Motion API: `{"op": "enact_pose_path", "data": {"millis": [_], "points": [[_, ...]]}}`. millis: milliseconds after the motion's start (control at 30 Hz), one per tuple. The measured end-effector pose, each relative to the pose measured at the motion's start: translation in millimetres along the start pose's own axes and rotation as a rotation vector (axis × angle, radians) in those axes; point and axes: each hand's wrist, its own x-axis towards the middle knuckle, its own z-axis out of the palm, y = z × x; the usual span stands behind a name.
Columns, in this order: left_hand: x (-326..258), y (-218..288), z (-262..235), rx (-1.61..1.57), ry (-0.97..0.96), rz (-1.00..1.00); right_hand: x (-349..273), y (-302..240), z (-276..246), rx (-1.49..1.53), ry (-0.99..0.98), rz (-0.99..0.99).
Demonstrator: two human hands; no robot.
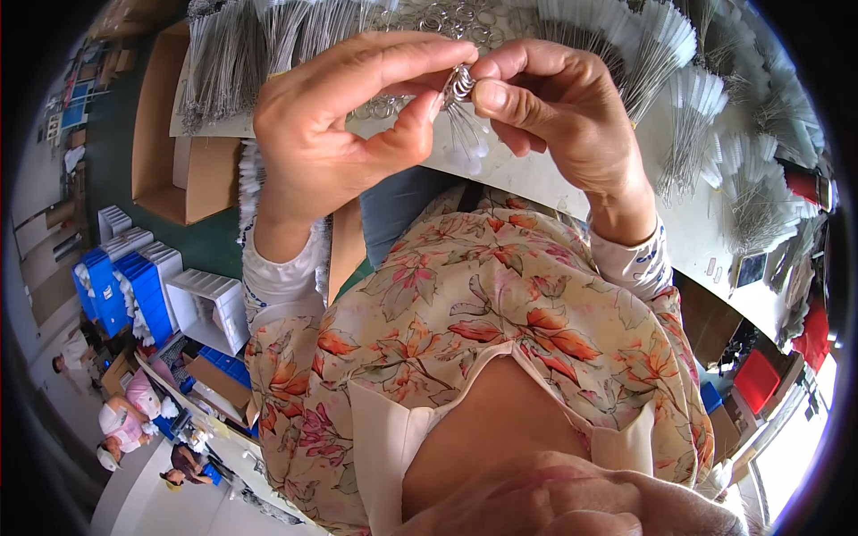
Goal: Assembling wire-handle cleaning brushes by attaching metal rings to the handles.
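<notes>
In front of my chest, over the table edge, both hands meet at a small cluster of shiny metal rings. My left hand curves round it, index fingertip above and thumb below. My right hand pinches the cluster's right side between thumb and forefinger. Below the rings show several thin wire brushes with whitish, blurred tips; whether they hang from the rings or lie behind I cannot tell. Past my fingers lies a pile of loose metal rings on the pale table.
Bundles of wire brushes line the table's left, and more bundles with white bristles cover its right. A cardboard box stands at the left. Blue and white crates sit farther down. Other people are in the distance.
</notes>
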Motion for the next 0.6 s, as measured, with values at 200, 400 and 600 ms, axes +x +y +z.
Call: {"op": "enact_pose_path", "data": {"millis": [200,400,600], "points": [[-0.6,13.6,14.9,-0.013,0.032,-0.063,-4.5,-1.7,-7.3,0.136,-0.016,0.079],[6.6,9.4,20.8,0.269,0.043,0.122,-1.3,-3.7,-22.1,0.034,-0.064,0.06],[5.9,4.0,21.0,0.125,0.052,0.06,-5.0,-4.7,-23.2,-0.186,-0.015,-0.027]]}}
